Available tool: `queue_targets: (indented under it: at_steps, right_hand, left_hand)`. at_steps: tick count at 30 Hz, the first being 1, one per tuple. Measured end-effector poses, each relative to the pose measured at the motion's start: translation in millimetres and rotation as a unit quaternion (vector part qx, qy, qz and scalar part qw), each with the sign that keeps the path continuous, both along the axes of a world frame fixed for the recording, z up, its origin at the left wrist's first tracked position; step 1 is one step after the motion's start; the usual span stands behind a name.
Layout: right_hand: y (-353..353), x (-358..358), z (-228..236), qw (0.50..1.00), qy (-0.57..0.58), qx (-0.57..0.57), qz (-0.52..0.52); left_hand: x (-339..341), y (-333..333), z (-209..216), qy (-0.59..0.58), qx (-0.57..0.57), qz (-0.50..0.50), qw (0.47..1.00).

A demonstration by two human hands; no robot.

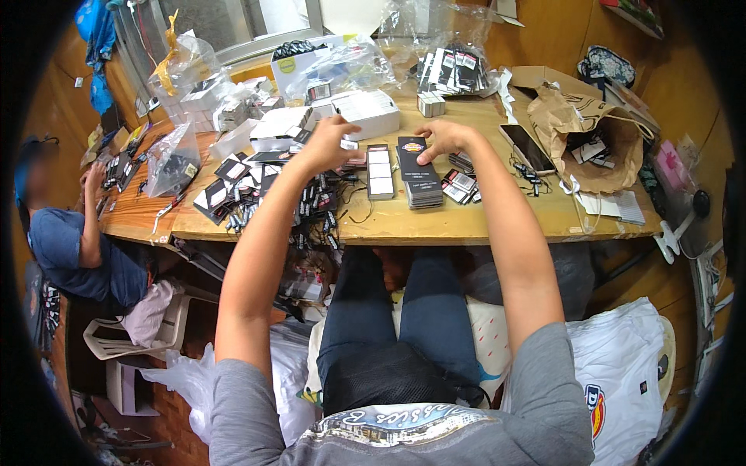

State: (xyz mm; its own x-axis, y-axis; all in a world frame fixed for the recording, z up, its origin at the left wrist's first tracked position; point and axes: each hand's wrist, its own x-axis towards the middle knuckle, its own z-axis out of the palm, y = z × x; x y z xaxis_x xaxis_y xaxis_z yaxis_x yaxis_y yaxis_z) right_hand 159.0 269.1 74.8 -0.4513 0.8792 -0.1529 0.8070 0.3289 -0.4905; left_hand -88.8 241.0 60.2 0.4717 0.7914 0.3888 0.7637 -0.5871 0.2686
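Note:
My right hand (pixel 444 140) has its thumb on a black hang tag (pixel 409 159) with a small coloured logo, its fingers bent behind the tag's far edge. That tag lies over a stack of black tags (pixel 424 196). My left hand (pixel 330 146) hovers above the table's middle, fingers and thumb apart. A small white label (pixel 349 145) shows between them; it seems to lie beyond the hand, not in its grip. Between my hands stands a narrow tray of white labels (pixel 379 175). Under my left forearm spreads a heap of black tags with cords (pixel 311 206).
Behind are an open white box (pixel 369 116) of packed labels and a bagged tag pile (pixel 454 70). To the right lie a phone (pixel 526 147), loose tags (pixel 461 186) and a brown paper bag (pixel 594 140). At far left a co-worker (pixel 70 241) handles tags.

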Motion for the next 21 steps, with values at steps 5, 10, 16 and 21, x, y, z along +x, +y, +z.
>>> queue_targets:
  at_steps: [5, 10, 16, 21]
  right_hand:
    - [1.6, -13.4, 3.5, 0.995, -0.047, 0.087, 0.025]
    - [4.5, -13.0, -1.0, 0.981, 0.131, 0.130, -0.052]
    - [-12.4, -2.3, 22.7, 0.887, 0.454, -0.012, -0.078]
    - [-49.7, -10.6, 53.0, 0.878, 0.470, 0.088, -0.014]
  left_hand:
    - [28.7, 26.0, -17.5, 0.141, -0.082, 0.031, 0.986]
    - [32.5, 22.8, -14.6, 0.109, -0.009, 0.050, 0.993]
    - [36.4, 2.3, 10.5, -0.320, -0.018, 0.086, 0.943]
    - [50.8, -34.3, 47.4, -0.508, -0.139, -0.004, 0.850]
